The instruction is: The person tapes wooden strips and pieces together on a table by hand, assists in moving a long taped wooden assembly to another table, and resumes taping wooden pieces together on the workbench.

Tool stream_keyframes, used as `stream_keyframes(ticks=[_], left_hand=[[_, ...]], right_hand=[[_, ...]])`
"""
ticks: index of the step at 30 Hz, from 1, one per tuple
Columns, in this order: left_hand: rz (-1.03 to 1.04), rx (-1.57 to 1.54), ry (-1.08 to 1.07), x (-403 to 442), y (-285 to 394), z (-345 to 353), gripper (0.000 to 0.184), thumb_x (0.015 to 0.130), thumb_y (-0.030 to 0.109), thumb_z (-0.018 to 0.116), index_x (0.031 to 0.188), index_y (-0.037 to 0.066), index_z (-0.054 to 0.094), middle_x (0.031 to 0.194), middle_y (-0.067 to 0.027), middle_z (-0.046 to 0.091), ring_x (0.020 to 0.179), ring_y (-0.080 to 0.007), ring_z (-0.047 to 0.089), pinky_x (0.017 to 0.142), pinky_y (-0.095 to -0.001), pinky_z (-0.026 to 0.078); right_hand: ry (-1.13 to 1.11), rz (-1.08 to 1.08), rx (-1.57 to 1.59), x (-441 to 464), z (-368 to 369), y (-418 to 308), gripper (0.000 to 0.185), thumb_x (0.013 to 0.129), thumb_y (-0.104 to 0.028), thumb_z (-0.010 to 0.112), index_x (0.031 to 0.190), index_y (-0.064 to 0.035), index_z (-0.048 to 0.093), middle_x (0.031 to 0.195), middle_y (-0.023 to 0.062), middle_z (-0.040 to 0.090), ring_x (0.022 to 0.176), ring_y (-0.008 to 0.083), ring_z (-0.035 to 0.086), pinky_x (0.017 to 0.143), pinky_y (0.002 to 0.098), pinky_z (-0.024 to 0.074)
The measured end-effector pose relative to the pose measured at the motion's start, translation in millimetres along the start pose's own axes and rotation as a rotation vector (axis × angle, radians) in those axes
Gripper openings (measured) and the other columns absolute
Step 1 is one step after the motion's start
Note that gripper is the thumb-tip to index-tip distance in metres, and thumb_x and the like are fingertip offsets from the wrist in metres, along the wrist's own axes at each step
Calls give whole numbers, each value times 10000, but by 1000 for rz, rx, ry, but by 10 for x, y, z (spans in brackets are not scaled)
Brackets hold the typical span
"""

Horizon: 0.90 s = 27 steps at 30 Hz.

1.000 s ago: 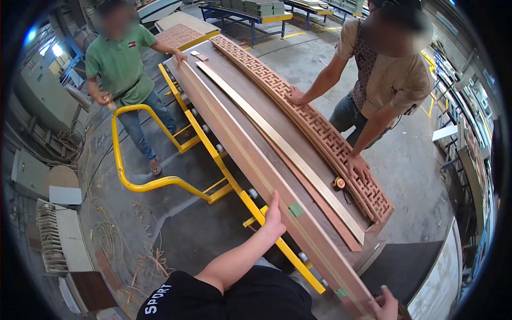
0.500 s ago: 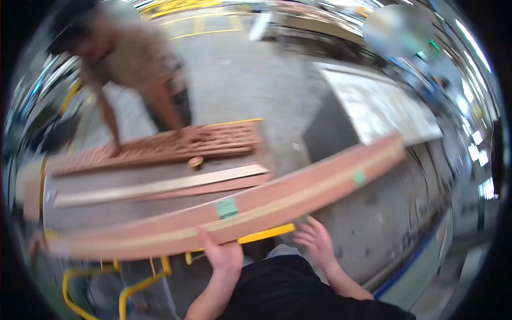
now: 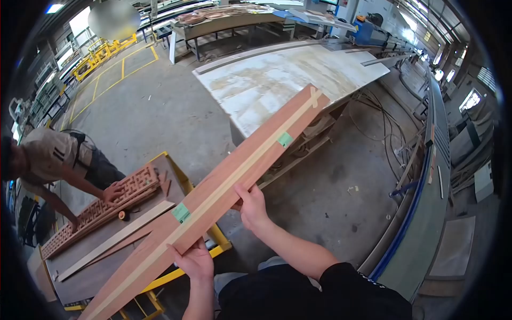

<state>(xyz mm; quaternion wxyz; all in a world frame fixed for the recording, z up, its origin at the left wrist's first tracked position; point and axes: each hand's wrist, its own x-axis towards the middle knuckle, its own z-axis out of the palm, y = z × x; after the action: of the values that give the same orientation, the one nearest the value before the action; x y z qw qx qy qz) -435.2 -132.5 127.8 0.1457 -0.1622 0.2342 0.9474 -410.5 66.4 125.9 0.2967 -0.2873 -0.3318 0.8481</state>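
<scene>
A long reddish wooden board with a pale strip along its length slants across the view, from lower left to upper right. Two green labels are stuck on its face, and a light cross-shaped mark shows at its far end. My left hand grips the near edge below the lower label, thumb on top and fingers underneath. Farther along the same edge, my right hand holds the board with its thumb on the face. The lower end of the board runs out of view.
At left, another person leans over a carved lattice panel on a yellow-framed cart. Thin wood strips and a small roll lie there too. A white-topped table stands beyond the board; cables trail right.
The board has swung to a steeper slant, its far end now over the white-topped table's edge. My right hand, earlier apart from the board, has taken hold of it. The view has turned right.
</scene>
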Motion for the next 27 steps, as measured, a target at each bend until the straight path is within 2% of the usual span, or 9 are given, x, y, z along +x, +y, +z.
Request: stream_keyframes(ticks=[3, 11, 13, 14, 15, 18, 20, 23, 27], left_hand=[[18, 25, -84, -52, -367, -93, 625, 1019, 494, 532, 1426, 27, 451, 1391, -153, 556, 1271, -293, 557, 1115, -429, 463], [393, -4, 198, 56, -365, -511, 636, 997, 497, 566, 1429, 41, 469, 1376, -137, 578, 1271, -278, 554, 1092, -426, 451], [541, 25, 518, -212, -803, 706, 601, 966, 425, 601, 1412, 26, 538, 1362, -153, 618, 1246, -314, 581, 1075, -412, 460], [412, 133, 293, 156, -575, -438, 749, 930, 574, 562, 1449, 42, 474, 1403, -187, 571, 1266, -333, 559, 1109, -458, 446], [427, 95, 368, -48, -915, 325, 769, 924, 583, 575, 1436, 20, 465, 1403, -219, 552, 1263, -347, 549, 1107, -473, 437], [402, 299, 369, 69, -1579, 465, 736, 979, 567, 532, 1436, -4, 453, 1406, -231, 545, 1243, -375, 549, 1098, -489, 433], [499, 1031, 182, 156, -2090, 491, 681, 1042, 526, 456, 1430, -34, 441, 1399, -231, 548, 1236, -379, 549, 1102, -465, 415], [175, 61, 174, 193, -2838, 1107, 632, 1044, 446, 535, 1450, -26, 424, 1418, -213, 525, 1265, -329, 515, 1105, -404, 373], [-245, -556, -112, 285, -3600, 1664, 694, 1012, 502, 568, 1475, 8, 411, 1462, -195, 485, 1324, -319, 461, 1135, -419, 348]], right_hand=[[22, -34, -48, 351, -372, -627, 324, 1002, -201, 617, 1283, -79, 509, 1124, 72, 664, 940, 196, 705, 771, 385, 620], [225, -175, -145, 1620, -1676, -2070, 334, 979, -242, 637, 1238, -49, 552, 1107, 65, 665, 930, 202, 688, 767, 387, 590], [261, -233, -53, 1941, -1983, -2434, 296, 968, -144, 615, 1234, -22, 571, 1055, 74, 664, 911, 199, 674, 721, 366, 586], [289, -230, -79, 2092, -2092, -2649, 299, 966, -152, 616, 1236, -34, 572, 1060, 73, 665, 902, 205, 677, 716, 375, 588], [330, -215, -99, 2218, -2242, -2827, 301, 963, -161, 617, 1239, -47, 573, 1064, 72, 665, 894, 211, 680, 711, 385, 589], [354, -226, -121, 2762, -2832, -3291, 338, 954, -221, 643, 1248, -68, 578, 1070, 71, 672, 916, 216, 683, 711, 378, 584], [381, -255, -122, 3146, -3142, -3695, 322, 955, -218, 640, 1231, -63, 585, 1072, 70, 677, 942, 208, 682, 726, 377, 583], [391, -254, -125, 3724, -3551, -4336, 317, 955, -223, 645, 1218, -54, 592, 1087, 68, 681, 962, 206, 682, 783, 394, 576], [424, -302, -92, 4366, -3995, -5094, 313, 964, -230, 635, 1221, -59, 589, 1092, 71, 677, 979, 224, 677, 826, 402, 568]])
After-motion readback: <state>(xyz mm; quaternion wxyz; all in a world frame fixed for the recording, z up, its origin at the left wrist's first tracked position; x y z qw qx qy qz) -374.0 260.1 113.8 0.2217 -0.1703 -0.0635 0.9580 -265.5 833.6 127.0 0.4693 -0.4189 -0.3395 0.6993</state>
